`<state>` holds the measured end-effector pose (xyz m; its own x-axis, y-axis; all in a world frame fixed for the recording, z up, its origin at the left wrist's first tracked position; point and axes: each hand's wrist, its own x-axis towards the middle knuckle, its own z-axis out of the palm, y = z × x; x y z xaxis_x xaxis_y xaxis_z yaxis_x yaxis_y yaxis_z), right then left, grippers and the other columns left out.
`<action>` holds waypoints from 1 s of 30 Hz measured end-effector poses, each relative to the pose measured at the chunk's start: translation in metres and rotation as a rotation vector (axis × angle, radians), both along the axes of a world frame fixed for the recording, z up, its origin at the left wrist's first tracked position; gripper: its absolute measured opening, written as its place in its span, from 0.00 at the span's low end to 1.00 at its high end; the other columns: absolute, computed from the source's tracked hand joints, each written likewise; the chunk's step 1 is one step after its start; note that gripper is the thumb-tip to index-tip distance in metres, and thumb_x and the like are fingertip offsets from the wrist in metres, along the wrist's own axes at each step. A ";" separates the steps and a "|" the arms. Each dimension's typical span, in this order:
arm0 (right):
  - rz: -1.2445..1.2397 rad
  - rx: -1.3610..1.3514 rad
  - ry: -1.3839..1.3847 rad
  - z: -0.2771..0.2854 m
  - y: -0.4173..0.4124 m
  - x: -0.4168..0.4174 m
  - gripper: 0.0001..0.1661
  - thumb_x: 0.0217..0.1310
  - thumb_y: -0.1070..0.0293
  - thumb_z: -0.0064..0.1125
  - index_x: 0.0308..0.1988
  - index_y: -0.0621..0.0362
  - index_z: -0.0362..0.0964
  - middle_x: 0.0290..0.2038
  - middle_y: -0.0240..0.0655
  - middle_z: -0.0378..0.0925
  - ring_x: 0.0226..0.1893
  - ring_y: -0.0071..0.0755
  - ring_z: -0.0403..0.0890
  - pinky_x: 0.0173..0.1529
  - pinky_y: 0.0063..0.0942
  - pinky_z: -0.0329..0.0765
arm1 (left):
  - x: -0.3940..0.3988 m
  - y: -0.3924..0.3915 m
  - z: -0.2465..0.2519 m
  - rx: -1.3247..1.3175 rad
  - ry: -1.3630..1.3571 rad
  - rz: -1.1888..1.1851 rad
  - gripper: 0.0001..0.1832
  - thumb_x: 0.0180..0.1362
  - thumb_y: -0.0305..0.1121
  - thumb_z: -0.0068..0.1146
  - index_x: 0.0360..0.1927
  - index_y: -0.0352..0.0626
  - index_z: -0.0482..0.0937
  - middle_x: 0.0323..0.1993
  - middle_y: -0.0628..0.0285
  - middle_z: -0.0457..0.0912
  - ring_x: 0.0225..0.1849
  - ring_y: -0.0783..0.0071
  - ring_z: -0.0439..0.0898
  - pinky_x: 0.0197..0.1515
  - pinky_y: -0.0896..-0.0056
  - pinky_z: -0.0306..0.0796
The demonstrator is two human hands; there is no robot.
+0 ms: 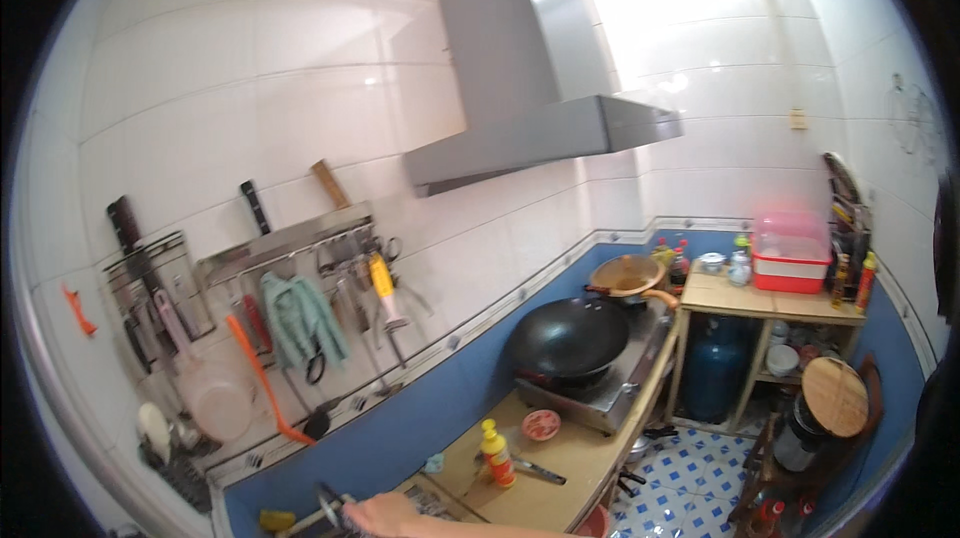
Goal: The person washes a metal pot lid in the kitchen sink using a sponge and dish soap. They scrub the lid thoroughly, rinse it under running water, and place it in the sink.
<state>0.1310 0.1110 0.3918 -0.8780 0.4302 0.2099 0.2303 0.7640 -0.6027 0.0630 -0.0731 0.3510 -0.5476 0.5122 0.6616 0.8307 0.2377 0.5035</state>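
Observation:
My right hand [379,514] reaches in from the bottom edge, its forearm stretched leftward. Its fingers are closed around a blurred, curved metal object [330,500], possibly a tap; its exact kind is unclear. Below the hand the picture cuts off. My left hand is out of view. To the right of my hand a yellow squeeze bottle [498,455] with a red label stands upright on the counter [547,512]. Beside its base lies a knife-like tool with a dark handle [541,471]. A small red-and-white bowl [541,425] sits behind.
A black wok [570,339] rests on the gas stove [611,403], under the range hood [525,137]. Knives, a green cloth [304,320] and an orange-handled ladle [259,373] hang on the wall. A yellow sponge [277,520] lies left. A wooden-lidded bin [799,440] stands right.

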 end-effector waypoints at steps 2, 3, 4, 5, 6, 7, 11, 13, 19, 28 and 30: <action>0.164 0.178 -0.035 0.036 -0.035 0.012 0.30 0.60 0.49 0.31 0.23 0.57 0.73 0.24 0.50 0.75 0.25 0.57 0.76 0.34 0.46 0.72 | 0.010 0.000 0.010 -0.041 0.015 0.050 0.10 0.53 0.33 0.45 0.29 0.40 0.77 0.25 0.52 0.78 0.29 0.50 0.75 0.33 0.59 0.69; 0.176 0.310 -0.026 0.052 -0.034 0.018 0.22 0.59 0.53 0.33 0.32 0.55 0.70 0.25 0.49 0.75 0.25 0.56 0.76 0.32 0.44 0.73 | 0.009 -0.012 0.016 -0.031 0.038 0.075 0.09 0.53 0.32 0.45 0.31 0.39 0.76 0.25 0.52 0.78 0.29 0.51 0.76 0.33 0.60 0.69; 0.135 0.441 -0.109 0.042 -0.014 0.009 0.16 0.58 0.57 0.35 0.37 0.52 0.66 0.28 0.49 0.75 0.27 0.53 0.77 0.30 0.43 0.73 | 0.008 -0.024 0.021 -0.028 0.062 0.098 0.09 0.53 0.32 0.46 0.32 0.39 0.75 0.25 0.52 0.78 0.29 0.53 0.76 0.33 0.60 0.69; 0.073 0.245 -0.115 0.034 0.012 0.008 0.18 0.60 0.58 0.33 0.36 0.54 0.68 0.31 0.49 0.76 0.30 0.51 0.77 0.34 0.43 0.73 | 0.007 -0.030 0.023 -0.017 0.083 0.112 0.09 0.52 0.31 0.46 0.34 0.38 0.75 0.25 0.52 0.78 0.29 0.54 0.76 0.33 0.61 0.69; 0.130 0.024 0.248 0.002 0.057 0.018 0.20 0.61 0.56 0.33 0.36 0.57 0.69 0.32 0.48 0.76 0.33 0.52 0.76 0.37 0.40 0.72 | -0.003 -0.018 0.021 0.137 0.139 0.062 0.11 0.56 0.34 0.44 0.24 0.37 0.68 0.17 0.58 0.68 0.22 0.65 0.67 0.25 0.64 0.60; 0.035 -0.261 0.364 -0.036 0.091 0.011 0.23 0.62 0.53 0.32 0.35 0.58 0.71 0.32 0.49 0.75 0.33 0.55 0.75 0.38 0.39 0.71 | -0.012 -0.008 0.020 0.291 0.195 0.012 0.21 0.60 0.38 0.43 0.13 0.37 0.62 0.10 0.64 0.58 0.15 0.77 0.57 0.18 0.68 0.50; -0.039 0.037 0.054 0.041 0.030 0.008 0.29 0.60 0.48 0.31 0.30 0.56 0.74 0.29 0.49 0.75 0.28 0.53 0.76 0.36 0.42 0.72 | -0.018 -0.014 0.006 0.305 -0.096 0.038 0.15 0.56 0.33 0.46 0.18 0.34 0.69 0.11 0.52 0.66 0.13 0.60 0.61 0.18 0.64 0.57; 0.220 0.146 0.042 0.063 -0.026 0.008 0.30 0.57 0.44 0.33 0.26 0.55 0.75 0.27 0.48 0.76 0.27 0.51 0.77 0.36 0.43 0.72 | 0.001 0.001 0.014 0.184 -0.029 0.077 0.15 0.56 0.33 0.46 0.17 0.34 0.69 0.12 0.52 0.66 0.13 0.60 0.62 0.18 0.64 0.57; 0.037 -0.626 0.257 0.011 0.076 0.013 0.35 0.57 0.42 0.30 0.24 0.57 0.77 0.24 0.42 0.77 0.24 0.40 0.78 0.33 0.33 0.73 | 0.033 -0.015 0.076 0.286 -0.279 0.066 0.18 0.59 0.32 0.45 0.15 0.35 0.67 0.10 0.68 0.65 0.14 0.82 0.63 0.15 0.75 0.56; 0.392 0.234 0.116 0.092 -0.029 0.000 0.35 0.57 0.45 0.29 0.16 0.58 0.73 0.21 0.48 0.75 0.28 0.53 0.76 0.35 0.43 0.72 | 0.008 0.004 0.050 0.205 -0.087 0.107 0.17 0.56 0.32 0.49 0.15 0.34 0.64 0.10 0.60 0.61 0.15 0.78 0.57 0.18 0.69 0.54; 0.101 -0.070 0.149 0.070 0.022 -0.008 0.36 0.57 0.43 0.30 0.27 0.63 0.76 0.26 0.51 0.76 0.30 0.55 0.76 0.38 0.42 0.71 | 0.003 -0.012 0.054 0.287 -0.158 0.130 0.18 0.56 0.32 0.49 0.14 0.35 0.64 0.09 0.63 0.62 0.15 0.80 0.57 0.17 0.71 0.53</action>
